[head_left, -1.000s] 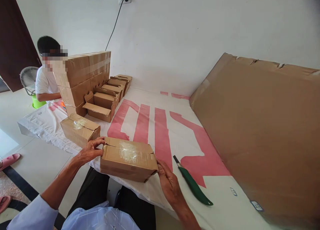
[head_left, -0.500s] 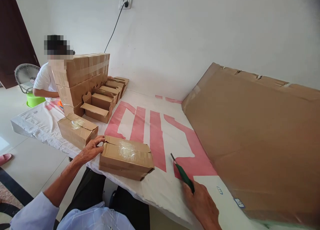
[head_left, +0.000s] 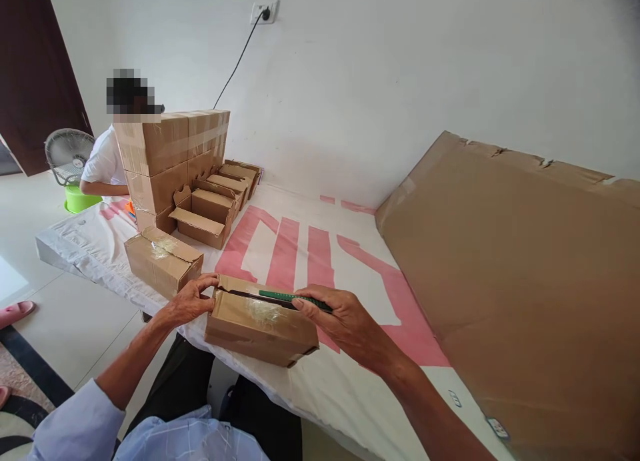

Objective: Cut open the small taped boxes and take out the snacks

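A small cardboard box (head_left: 250,337) with clear tape across its top seam lies before me near the table's front edge. My left hand (head_left: 193,302) grips its left end, fingers at the top corner. In my right hand (head_left: 340,314) is a green-handled utility knife (head_left: 280,296), held low over the box top. The knife lies along the lengthwise seam with its tip pointing left; whether the blade is in the seam I cannot tell. Just left of my left hand sits a second taped box (head_left: 163,261).
Several open boxes (head_left: 205,214) stand in a row behind, beside a stack of larger cartons (head_left: 165,161). A co-worker (head_left: 105,164) sits behind that stack. A big cardboard sheet (head_left: 525,281) leans at the right. Red-marked white cloth covers the table (head_left: 330,407).
My right hand has brought the knife left from beside the box onto its top seam. My left hand keeps its grip on the box end. The view has shifted slightly.
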Tool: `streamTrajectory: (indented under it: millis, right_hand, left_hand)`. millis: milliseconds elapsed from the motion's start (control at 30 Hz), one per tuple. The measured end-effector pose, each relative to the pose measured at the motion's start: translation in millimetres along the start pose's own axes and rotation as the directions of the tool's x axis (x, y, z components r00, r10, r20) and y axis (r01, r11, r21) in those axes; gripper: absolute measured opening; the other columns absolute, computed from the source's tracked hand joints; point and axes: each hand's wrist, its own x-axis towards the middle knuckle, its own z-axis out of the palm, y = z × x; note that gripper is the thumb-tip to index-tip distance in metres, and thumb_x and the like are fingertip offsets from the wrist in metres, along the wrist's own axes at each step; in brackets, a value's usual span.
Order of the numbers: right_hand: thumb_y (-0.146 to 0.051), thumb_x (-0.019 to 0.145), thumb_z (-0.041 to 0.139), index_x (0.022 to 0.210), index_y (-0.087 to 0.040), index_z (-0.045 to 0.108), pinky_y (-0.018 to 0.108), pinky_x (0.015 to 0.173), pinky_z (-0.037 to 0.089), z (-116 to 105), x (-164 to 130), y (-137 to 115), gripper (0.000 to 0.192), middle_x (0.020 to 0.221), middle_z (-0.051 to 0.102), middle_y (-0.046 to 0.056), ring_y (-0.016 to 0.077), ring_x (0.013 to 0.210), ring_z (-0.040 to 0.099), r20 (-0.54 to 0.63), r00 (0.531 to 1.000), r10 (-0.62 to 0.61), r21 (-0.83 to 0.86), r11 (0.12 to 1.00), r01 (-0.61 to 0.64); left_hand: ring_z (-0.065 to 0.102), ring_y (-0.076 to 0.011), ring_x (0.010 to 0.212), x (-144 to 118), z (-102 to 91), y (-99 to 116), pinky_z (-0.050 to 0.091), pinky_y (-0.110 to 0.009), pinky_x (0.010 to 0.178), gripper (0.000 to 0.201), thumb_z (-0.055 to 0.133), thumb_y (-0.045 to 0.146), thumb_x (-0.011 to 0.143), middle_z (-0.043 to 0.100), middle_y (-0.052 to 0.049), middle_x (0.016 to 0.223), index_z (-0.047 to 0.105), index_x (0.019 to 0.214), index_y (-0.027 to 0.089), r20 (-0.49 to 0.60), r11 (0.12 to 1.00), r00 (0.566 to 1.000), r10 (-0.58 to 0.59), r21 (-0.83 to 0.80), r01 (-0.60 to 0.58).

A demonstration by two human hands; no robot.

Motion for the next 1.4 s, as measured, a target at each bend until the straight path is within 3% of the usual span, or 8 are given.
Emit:
streamTrajectory:
  millis: [667,900,1033,1400]
  right_hand:
    - [-0.052,0.098,0.05,0.083,-0.026,0.073,0.033,0.065,0.045,-8,21,-16,0.038,0.082,0.074,0.003,0.0203,0.072,0.064,0.077,0.994,-0.073,-0.238,0.967,0.09]
    - [-0.043,0.102,0.044,0.09,-0.024,0.075,0.032,0.068,0.043,-7,23,-36,0.037,0.089,0.076,0.005,0.0203,0.078,0.066,0.199,0.98,-0.012,-0.409,0.907,0.095]
    - [-0.038,0.103,0.04,0.091,-0.025,0.077,0.031,0.063,0.039,-7,29,-48,0.041,0.08,0.074,0.004,0.0191,0.069,0.063,0.28,0.96,0.018,-0.475,0.872,0.122]
    - [-0.033,0.102,0.044,0.075,-0.023,0.071,0.03,0.059,0.03,-19,25,-56,0.04,0.078,0.072,0.004,0.0181,0.068,0.061,0.277,0.947,0.16,-0.638,0.768,0.057]
  left_hand:
    - [0.052,-0.0338,0.143,3,-0.4,-11,0.058,-0.033,0.093,0.047,0.074,0.02,0.075,0.057,-0.01,0.153,0.081,0.121,0.023,0.02,0.999,1.0,0.01,-0.034,-0.009]
    - [0.05,-0.0348,0.144,3,-2.0,-10,0.057,-0.034,0.096,0.045,0.073,0.02,0.077,0.058,-0.009,0.152,0.08,0.121,0.023,0.044,1.0,0.999,0.022,-0.011,-0.022]
    - [0.05,-0.033,0.143,4,-2.4,-11,0.056,-0.033,0.095,0.044,0.07,0.018,0.076,0.058,-0.008,0.15,0.079,0.119,0.024,0.046,1.0,0.999,0.021,0.004,-0.021]
    - [0.053,-0.0291,0.137,1,-0.6,-3,0.055,-0.03,0.09,0.038,0.061,0.018,0.075,0.055,-0.008,0.15,0.075,0.111,0.021,0.039,0.999,0.999,-0.004,0.051,0.002]
